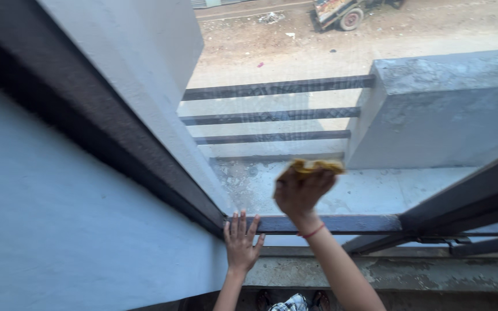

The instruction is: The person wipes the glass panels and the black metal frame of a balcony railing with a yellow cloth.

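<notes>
Right now I read this as the wiping step, midway through a pass over the window pane (pixel 295 124). My right hand (pixel 302 193) is raised against the glass with its fingers curled and clamped around a yellow cloth (pixel 312 166), which bunches out above the knuckles, near the middle of the scene, just above the dark window frame (pixel 341 223). A red thread (pixel 311 232) circles that wrist. My left hand (pixel 241 242) lies flat, fingers spread and holding nothing, braced where the frame meets the pale wall (pixel 59 230) on the left. Beyond the glass, farther off, I see the balcony railing (pixel 272 112), a concrete pillar (pixel 445 109) to the right and a dirt road (pixel 318 40) at the far edge. My judgement: the next stroke calls for firm cloth pressure on the glass while the left hand steadies me; I cannot tell which patches are already clean.
</notes>
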